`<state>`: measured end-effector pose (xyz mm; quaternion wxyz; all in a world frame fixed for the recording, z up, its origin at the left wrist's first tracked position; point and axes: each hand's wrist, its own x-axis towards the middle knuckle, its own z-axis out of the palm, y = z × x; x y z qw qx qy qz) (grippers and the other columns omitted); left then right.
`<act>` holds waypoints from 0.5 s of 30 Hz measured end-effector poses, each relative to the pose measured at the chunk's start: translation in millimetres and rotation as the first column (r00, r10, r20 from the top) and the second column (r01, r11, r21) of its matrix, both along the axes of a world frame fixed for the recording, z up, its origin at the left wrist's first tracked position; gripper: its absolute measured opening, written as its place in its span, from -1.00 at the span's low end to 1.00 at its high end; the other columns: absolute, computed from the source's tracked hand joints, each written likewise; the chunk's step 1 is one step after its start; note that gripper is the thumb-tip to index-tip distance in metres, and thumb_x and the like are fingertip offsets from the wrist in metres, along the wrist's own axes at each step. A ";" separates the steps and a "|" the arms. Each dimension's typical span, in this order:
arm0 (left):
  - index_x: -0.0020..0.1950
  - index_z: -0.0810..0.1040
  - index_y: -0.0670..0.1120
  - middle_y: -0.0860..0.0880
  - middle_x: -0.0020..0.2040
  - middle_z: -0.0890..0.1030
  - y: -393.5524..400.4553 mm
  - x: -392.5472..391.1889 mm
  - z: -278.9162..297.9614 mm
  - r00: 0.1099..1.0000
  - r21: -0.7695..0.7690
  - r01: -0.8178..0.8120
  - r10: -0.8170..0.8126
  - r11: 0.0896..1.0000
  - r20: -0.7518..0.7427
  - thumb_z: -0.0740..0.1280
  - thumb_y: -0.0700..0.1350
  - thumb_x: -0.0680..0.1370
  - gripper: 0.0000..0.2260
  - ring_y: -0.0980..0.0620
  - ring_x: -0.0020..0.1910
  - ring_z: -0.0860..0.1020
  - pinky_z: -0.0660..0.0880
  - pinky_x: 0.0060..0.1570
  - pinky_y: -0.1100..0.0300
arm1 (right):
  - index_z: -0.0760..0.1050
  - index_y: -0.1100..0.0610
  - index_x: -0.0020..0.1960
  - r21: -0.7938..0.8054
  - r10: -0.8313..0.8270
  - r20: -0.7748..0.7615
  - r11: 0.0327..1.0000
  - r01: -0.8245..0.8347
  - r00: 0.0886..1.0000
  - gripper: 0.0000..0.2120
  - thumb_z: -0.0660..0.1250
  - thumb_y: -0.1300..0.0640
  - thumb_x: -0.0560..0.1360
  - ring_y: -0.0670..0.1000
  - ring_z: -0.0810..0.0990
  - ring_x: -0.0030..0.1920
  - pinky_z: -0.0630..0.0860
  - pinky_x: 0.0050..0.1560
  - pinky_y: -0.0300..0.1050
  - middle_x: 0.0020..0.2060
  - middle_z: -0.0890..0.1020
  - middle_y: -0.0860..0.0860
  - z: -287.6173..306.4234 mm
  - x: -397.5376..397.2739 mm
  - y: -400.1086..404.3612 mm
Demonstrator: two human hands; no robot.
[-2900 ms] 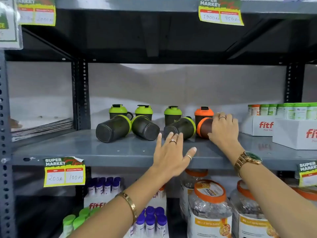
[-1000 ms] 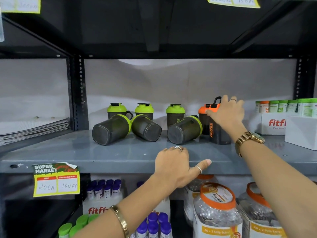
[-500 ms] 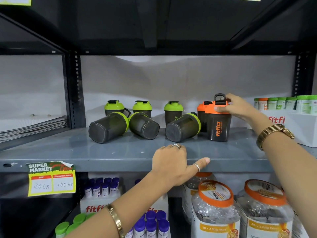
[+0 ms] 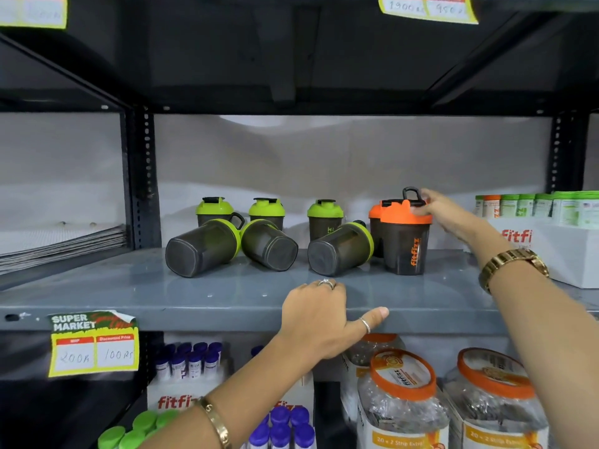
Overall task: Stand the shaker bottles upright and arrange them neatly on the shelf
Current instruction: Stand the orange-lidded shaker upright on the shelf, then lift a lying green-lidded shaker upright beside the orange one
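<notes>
An orange-lidded dark shaker bottle [image 4: 405,244] stands upright on the grey shelf [image 4: 227,296], and my right hand [image 4: 449,215] grips its lid from the right. A second orange-lidded shaker [image 4: 375,222] stands just behind it. Three green-lidded shakers lie on their sides with bases toward me: a left one [image 4: 202,252], a middle one [image 4: 269,246] and a right one [image 4: 338,249]. Three more green-lidded shakers [image 4: 325,217] stand upright behind them. My left hand [image 4: 319,319] rests on the shelf's front edge, fingers curled over it.
White boxes [image 4: 557,251] with small green-capped tubs stand at the shelf's right end. A stack of flat sheets [image 4: 61,244] lies in the left bay. Large orange-lidded jars [image 4: 402,403] and purple-capped tubes [image 4: 191,361] fill the shelf below. A yellow price label [image 4: 94,343] hangs on the edge.
My right hand has lifted the orange-lidded shaker from lying on its side to standing upright. My left hand dropped onto the shelf's front edge and stayed there.
</notes>
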<state>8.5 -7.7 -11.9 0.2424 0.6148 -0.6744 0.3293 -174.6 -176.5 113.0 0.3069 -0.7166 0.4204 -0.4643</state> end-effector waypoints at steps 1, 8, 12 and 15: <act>-0.07 0.50 -0.08 -0.04 -0.06 0.60 0.9 -0.1 0.6 1.000 0.004 -0.004 0.004 1.000 -0.002 -0.16 0.46 0.36 -0.28 -0.05 -0.06 0.55 0.36 -0.28 0.14 | 0.16 0.16 0.48 -0.090 -0.052 0.079 0.994 0.059 0.996 -0.40 0.30 0.20 0.49 0.13 0.25 0.44 0.18 0.40 0.01 0.46 0.27 0.13 -4.3 1.8 1.6; 0.14 0.46 -0.12 -0.09 0.06 0.60 16.9 7.2 -0.7 0.998 -0.004 -0.048 0.048 0.999 0.042 -0.05 0.37 0.44 -0.34 -0.08 0.07 0.51 0.39 0.01 0.08 | 0.53 0.19 -0.06 -0.660 -0.284 0.142 0.687 0.304 0.948 -0.85 0.28 0.17 0.40 0.17 0.59 -0.15 0.50 -0.09 -0.03 -0.28 0.61 0.09 -12.5 40.7 40.2; 0.32 0.34 -0.18 -0.14 0.30 0.47 25.7 18.5 -3.7 0.996 0.021 -0.077 0.076 0.997 0.048 0.03 0.32 0.49 -0.35 -0.09 0.32 0.35 0.24 0.30 0.00 | 0.51 0.27 0.05 -0.495 -0.333 -0.096 0.833 0.245 0.938 -0.70 0.30 0.07 0.44 0.23 0.55 0.06 0.44 0.06 -0.02 -0.07 0.64 0.26 -14.2 73.8 50.4; 0.37 0.28 -0.18 -0.14 0.38 0.39 33.5 26.5 -3.2 0.993 0.031 -0.103 0.101 0.994 0.056 -0.03 0.33 0.49 -0.31 -0.09 0.38 0.27 0.14 0.36 -0.01 | 0.51 0.31 0.05 -0.320 -0.360 -0.215 0.904 0.283 0.908 -0.56 0.28 -0.07 0.45 0.26 0.51 0.16 0.43 0.09 -0.03 0.09 0.59 0.27 -21.1 89.9 51.8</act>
